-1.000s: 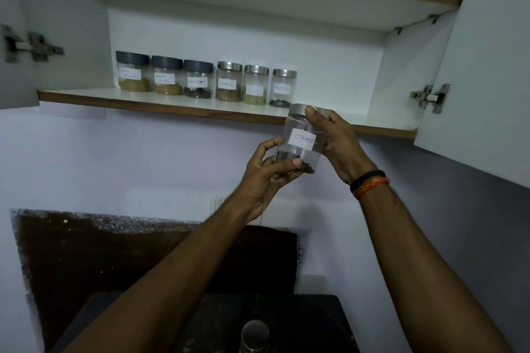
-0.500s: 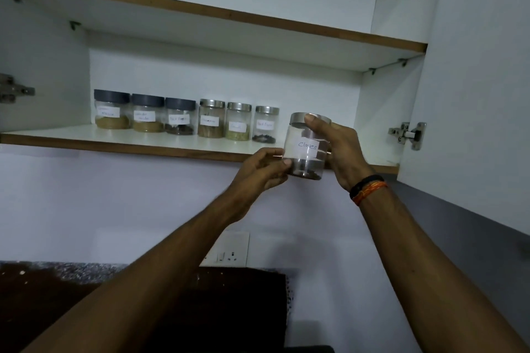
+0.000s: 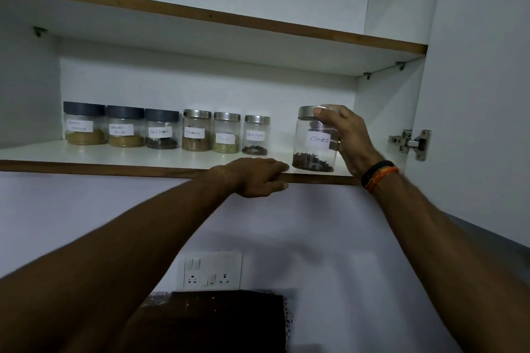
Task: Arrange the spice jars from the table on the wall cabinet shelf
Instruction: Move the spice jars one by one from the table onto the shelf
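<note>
While the left hand point(image 3: 259, 176) rested with relaxed fingers over the front edge of the shelf point(image 3: 120, 156), holding nothing, the right hand point(image 3: 345, 137) gripped the cloves jar point(image 3: 314, 140) near its steel lid, fingers curled round the glass. That jar sat at the shelf's front right, its base at or just above the board; contact could not be told for certain. It stood apart from the row behind, with a gap between it and the nearest black pepper jar point(image 3: 256, 135).

So near the lip, the jar could probably tip off the edge if let go before it was pushed back, and a hasty slide leftward might knock its neighbour.

Farther back, six jars point(image 3: 160, 130) stood in one line by the rear wall: three with dark lids on the left, three with steel lids on the right. With the cloves, seven jars were in view, four of them steel-lidded.
</note>
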